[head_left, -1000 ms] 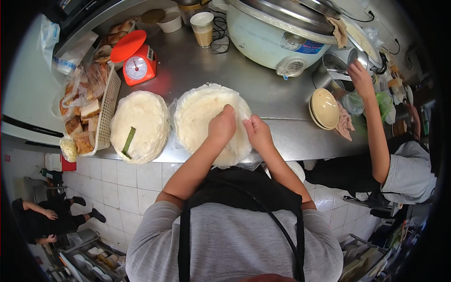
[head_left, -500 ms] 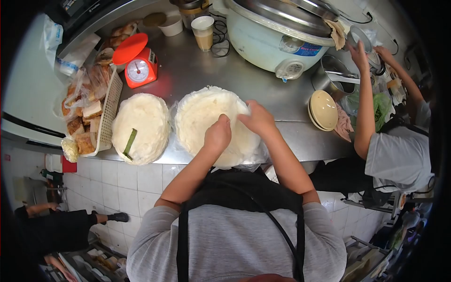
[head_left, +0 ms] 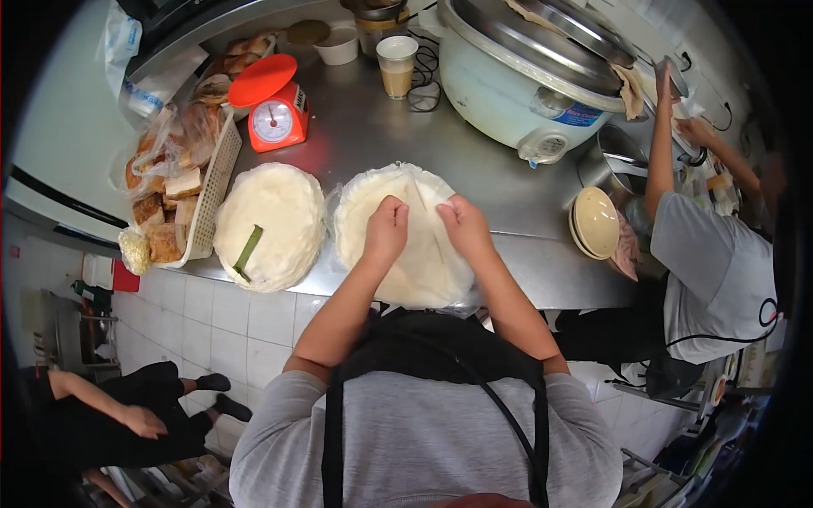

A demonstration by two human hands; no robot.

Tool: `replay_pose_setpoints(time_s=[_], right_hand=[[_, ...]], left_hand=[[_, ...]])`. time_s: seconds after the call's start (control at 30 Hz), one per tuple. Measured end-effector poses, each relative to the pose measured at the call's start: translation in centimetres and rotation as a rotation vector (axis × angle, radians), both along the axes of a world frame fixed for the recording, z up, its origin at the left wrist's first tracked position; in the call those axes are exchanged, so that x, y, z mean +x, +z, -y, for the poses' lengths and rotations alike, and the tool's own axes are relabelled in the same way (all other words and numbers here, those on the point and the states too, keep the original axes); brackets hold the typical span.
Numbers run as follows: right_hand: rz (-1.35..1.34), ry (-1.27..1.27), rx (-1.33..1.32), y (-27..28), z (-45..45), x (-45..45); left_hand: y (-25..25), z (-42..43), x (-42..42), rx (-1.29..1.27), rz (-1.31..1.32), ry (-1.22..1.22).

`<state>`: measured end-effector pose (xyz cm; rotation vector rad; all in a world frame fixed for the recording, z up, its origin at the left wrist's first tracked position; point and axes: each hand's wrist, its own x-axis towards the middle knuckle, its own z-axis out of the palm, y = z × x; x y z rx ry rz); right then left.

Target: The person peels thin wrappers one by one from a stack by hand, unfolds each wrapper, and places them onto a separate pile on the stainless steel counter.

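Observation:
A round stack of thin white sheets (head_left: 415,275) lies on clear plastic at the counter's front edge. Over its left part my left hand (head_left: 387,229) is closed, pinching the top sheet. My right hand (head_left: 465,227) pinches the same sheet near its right side. Between the two hands the sheet is pulled up into creases. Left of this stack sits a second round white stack (head_left: 275,212), with a green strip (head_left: 248,252) lying on it.
Behind are a red scale (head_left: 278,118), a cup (head_left: 396,68) and a large rice cooker (head_left: 525,93). A basket of fried pieces (head_left: 216,182) stands left, cream bowls (head_left: 596,222) right. A co-worker (head_left: 707,262) reaches over at right; another person (head_left: 118,415) is lower left.
My right hand has gone from loosely spread to pinching the sheet, which is now creased between my hands. The view has shifted slightly, and both other people have moved.

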<state>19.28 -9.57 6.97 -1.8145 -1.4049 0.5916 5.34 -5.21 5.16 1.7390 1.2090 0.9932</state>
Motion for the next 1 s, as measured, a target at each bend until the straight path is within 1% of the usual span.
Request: replay_pose_setpoints(time_s=[0.07, 0.1, 0.17, 0.23, 0.27, 0.33, 0.37, 0.43, 0.47, 0.53, 0.63, 0.7, 0.73, 0.77, 0.83, 0.87, 0.9, 0.93, 0.97, 1.0], right_hand=[[-0.087, -0.076, 0.016, -0.7, -0.1, 1.7], [-0.104, -0.103, 0.021, -1.1, 0.0, 2.7], [-0.138, -0.156, 0.029, -1.6, -0.1, 4.0], [-0.24, -0.128, 0.014, -0.1, 0.3, 3.6], [-0.291, -0.112, 0.006, 0.5, 0.6, 3.3], [-0.181, 0.031, 0.121, 0.6, 0.8, 2.2], [-0.125, 0.1, 0.178, 0.8, 0.9, 1.7], [-0.08, 0.198, 0.13, 1.8, 1.1, 0.8], [-0.055, 0.248, 0.108, 2.5, 1.1, 0.3], [-0.079, 0.296, 0.133, 3.6, 1.3, -0.7], [-0.096, 0.372, 0.22, 5.0, 1.3, -2.0], [-0.098, 0.411, 0.301, 6.3, 1.2, -3.2], [-0.173, 0.374, 0.31, 6.8, 1.3, -3.8], [-0.248, 0.337, 0.32, 7.3, 1.5, -4.5], [-0.449, 0.31, 0.366, 6.8, 1.8, -5.6], [-0.573, 0.3, 0.331, 6.0, 2.2, -5.9], [-0.697, 0.287, 0.296, 5.1, 2.7, -6.2], [-0.82, 0.272, 0.259, 4.7, 3.4, -6.4], [-0.918, 0.3, 0.301, 4.7, 3.9, -6.8], [-0.905, 0.284, 0.128, 4.4, 4.6, -6.4]], left_hand=[[-0.3, -0.6, -1.4, 0.0, -0.028, 0.039], [-1.0, -1.0, -2.0, -0.011, -0.014, 0.061], [-0.8, -1.3, -3.3, -0.015, -0.033, 0.095], [-0.9, -1.4, -4.3, -0.03, -0.072, 0.104], [-0.9, -1.5, -4.7, -0.151, -0.007, 0.047], [-0.8, -1.6, -5.4, -0.391, 0.126, -0.073], [-1.0, -1.8, -5.3, -0.338, 0.167, -0.079], [-0.6, -2.5, -4.4, -0.231, 0.25, -0.092], [-0.3, -2.9, -3.9, -0.242, 0.268, -0.102], [2.2, -3.3, -3.1, -0.268, 0.305, -0.121], [1.8, -5.1, -3.5, -0.12, 0.199, -0.206], [2.7, -6.1, -4.0, -0.001, 0.244, -0.17], [4.1, -6.2, -4.2, 0.057, 0.264, -0.155], [5.8, -6.3, -4.5, 0.101, 0.2, -0.133], [9.8, -5.7, -4.0, 0.375, 0.053, -0.112], [11.5, -5.4, -3.6, 0.516, -0.018, -0.101], [12.8, -4.9, -2.9, 0.517, -0.075, -0.118], [12.7, -4.5, -2.2, 0.558, -0.14, -0.197], [12.6, -3.9, -1.4, 0.598, -0.205, -0.278], [12.5, -3.3, -0.5, 0.639, -0.268, -0.359]])
